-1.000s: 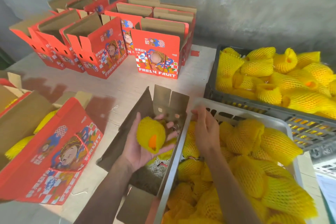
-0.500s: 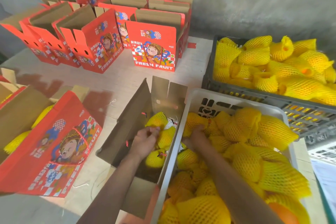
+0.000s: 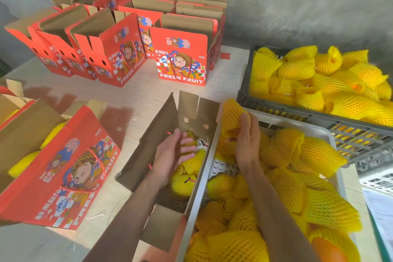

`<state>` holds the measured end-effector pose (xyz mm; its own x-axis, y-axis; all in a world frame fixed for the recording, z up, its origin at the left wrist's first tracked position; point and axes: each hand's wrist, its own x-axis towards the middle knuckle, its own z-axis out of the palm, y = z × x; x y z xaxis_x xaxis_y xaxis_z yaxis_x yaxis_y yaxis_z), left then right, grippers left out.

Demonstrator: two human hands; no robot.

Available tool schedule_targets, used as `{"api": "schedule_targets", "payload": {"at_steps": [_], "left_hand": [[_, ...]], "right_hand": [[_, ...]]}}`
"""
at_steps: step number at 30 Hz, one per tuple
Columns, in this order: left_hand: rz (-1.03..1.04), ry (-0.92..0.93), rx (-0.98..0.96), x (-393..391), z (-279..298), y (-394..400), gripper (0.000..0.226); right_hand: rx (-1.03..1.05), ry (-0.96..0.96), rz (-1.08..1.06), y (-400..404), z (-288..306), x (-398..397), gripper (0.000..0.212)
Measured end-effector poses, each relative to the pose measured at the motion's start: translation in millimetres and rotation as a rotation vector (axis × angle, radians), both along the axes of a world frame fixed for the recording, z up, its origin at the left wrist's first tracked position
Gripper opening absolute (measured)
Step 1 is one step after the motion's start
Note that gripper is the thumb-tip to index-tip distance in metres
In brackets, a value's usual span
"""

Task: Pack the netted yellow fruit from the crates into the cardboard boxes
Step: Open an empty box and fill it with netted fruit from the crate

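An open cardboard box [image 3: 161,132] lies in front of me with several netted yellow fruit [image 3: 185,185] inside. My left hand [image 3: 173,153] is over the box with relaxed fingers touching the fruit there, holding nothing. My right hand [image 3: 246,140] grips a netted yellow fruit [image 3: 230,119] lifted above the far end of the white crate [image 3: 221,168], close to the box's edge. The white crate is full of netted fruit [image 3: 297,187].
A grey crate [image 3: 274,110] of netted fruit stands at the back right. Several open red "FRESH FRUIT" boxes [image 3: 182,57] stand at the back of the table. A red box [image 3: 63,168] holding fruit lies at the left. Papers [image 3: 380,215] sit at the right edge.
My left hand put its fruit down in the box and opened. My right hand dug into the white crate, then rose with a netted fruit in its grip.
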<state>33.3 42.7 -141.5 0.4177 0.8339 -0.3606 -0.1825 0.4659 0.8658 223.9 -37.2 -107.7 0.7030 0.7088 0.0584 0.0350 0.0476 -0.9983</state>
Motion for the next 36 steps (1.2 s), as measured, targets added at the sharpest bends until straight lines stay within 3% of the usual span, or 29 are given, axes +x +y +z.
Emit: {"api": "schedule_targets", "payload": {"at_steps": [3,6,7,9,11,14,17,19,22,27,32,34,36], "left_hand": [[-0.157,-0.261,-0.205,-8.1,5.3,2.3,0.075],[-0.297,-0.377,-0.269,-21.6,8.4,2.1,0.077],[-0.311,-0.283,-0.246,-26.2,9.8,2.6,0.076],[-0.305,0.164,-0.058,-36.8,9.7,1.8,0.082],[-0.389,0.664,0.249,-46.5,6.5,1.6,0.076],[-0.724,1.165,0.537,-49.8,5.5,-8.3,0.060],[-0.866,1.501,0.573,-46.7,-7.9,-16.8,0.070],[-0.932,1.612,0.521,-42.8,-20.8,-20.1,0.073],[-0.885,1.462,0.382,-41.0,-27.2,-20.0,0.059],[-0.706,1.260,0.517,-47.4,-20.4,-16.4,0.040],[-0.412,0.841,0.497,-38.1,-5.4,-20.5,0.014],[-0.279,0.661,0.372,-31.9,4.6,-20.6,0.014],[-0.197,0.444,0.156,-26.3,15.6,-17.2,0.018]], "right_hand": [[0.070,-0.107,0.268,-0.3,8.7,-0.9,0.055],[-0.147,-0.135,0.093,-2.0,-0.7,5.7,0.055],[-0.294,-0.158,0.043,-1.4,-8.0,10.7,0.047],[-0.672,-0.354,0.103,-0.8,-22.8,19.2,0.031],[-0.944,-0.577,0.282,-0.8,-37.3,18.8,0.043],[-0.979,-0.661,0.434,-0.7,-54.6,7.5,0.068],[-0.936,-0.712,0.398,1.7,-63.1,9.6,0.082],[-0.943,-0.730,0.375,2.6,-67.0,14.8,0.090],[-1.007,-0.841,0.331,3.9,-72.0,19.2,0.088],[-1.021,-0.922,0.308,3.5,-78.3,19.2,0.084],[-0.987,-0.807,0.255,3.6,-75.7,16.5,0.086],[-0.935,-0.730,0.074,3.2,-60.2,15.8,0.086],[-0.777,-0.529,-0.144,4.3,-40.7,14.9,0.081]]}}
